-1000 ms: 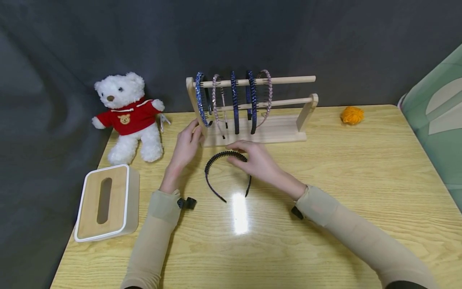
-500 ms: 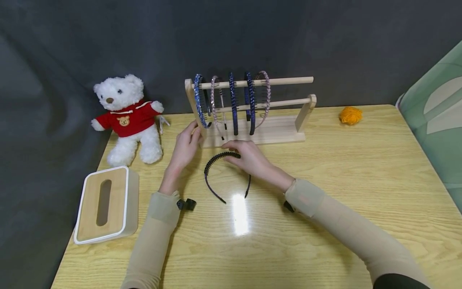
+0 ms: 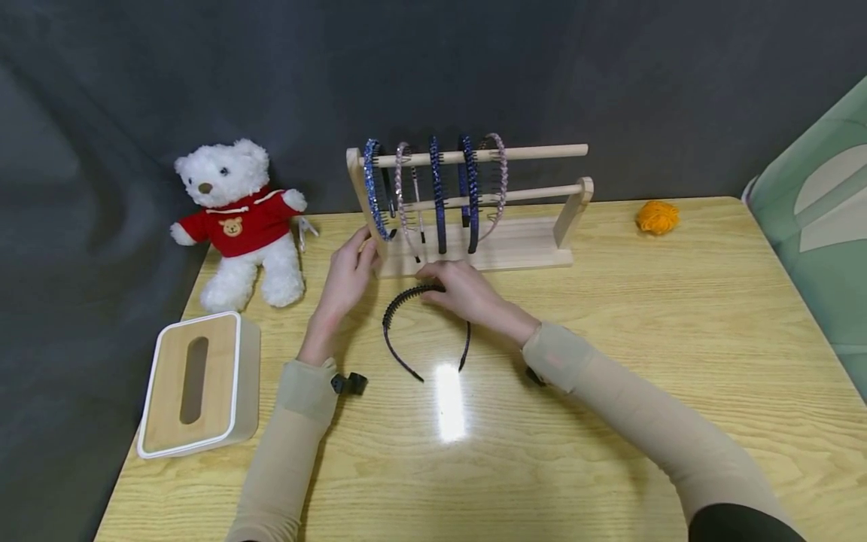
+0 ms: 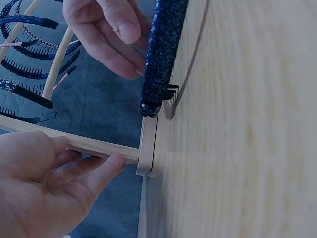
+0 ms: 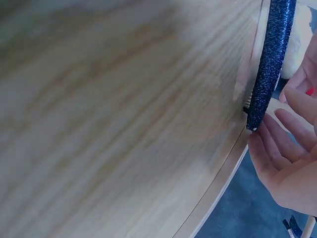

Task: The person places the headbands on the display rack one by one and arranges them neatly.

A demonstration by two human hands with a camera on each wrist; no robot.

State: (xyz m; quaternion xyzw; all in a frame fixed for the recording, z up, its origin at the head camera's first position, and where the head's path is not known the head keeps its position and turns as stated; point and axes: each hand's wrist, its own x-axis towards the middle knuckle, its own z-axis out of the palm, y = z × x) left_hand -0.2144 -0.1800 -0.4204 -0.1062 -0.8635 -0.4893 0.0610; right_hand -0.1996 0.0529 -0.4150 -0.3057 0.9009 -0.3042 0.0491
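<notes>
My left hand (image 3: pixel 350 275) is at the left end of the wooden headband rack (image 3: pixel 474 252). In the left wrist view its thumb and fingers grip the rack's upright (image 4: pixel 101 147). A dark blue glittery headband (image 3: pixel 400 301) with black comb teeth lies on the table in front of the rack, its two ends toward the person. My right hand (image 3: pixel 467 293) is over the right part of its arch and hides some of it. In the right wrist view, loosely bent fingers (image 5: pixel 280 144) are right at the glittery band (image 5: pixel 272 64), not closed round it.
Several blue and pink headbands (image 3: pixel 472 196) hang on the rack's rods. Left of it sits a white teddy bear (image 3: pixel 233 218) in a red sweater, with a tissue box (image 3: pixel 203 384) nearer the person. An orange yarn ball (image 3: pixel 657 217) lies at the back right.
My right hand has shifted slightly left along the headband's arch, its forearm following. The left hand stays at the rack's upright, and the headband lies in about the same place.
</notes>
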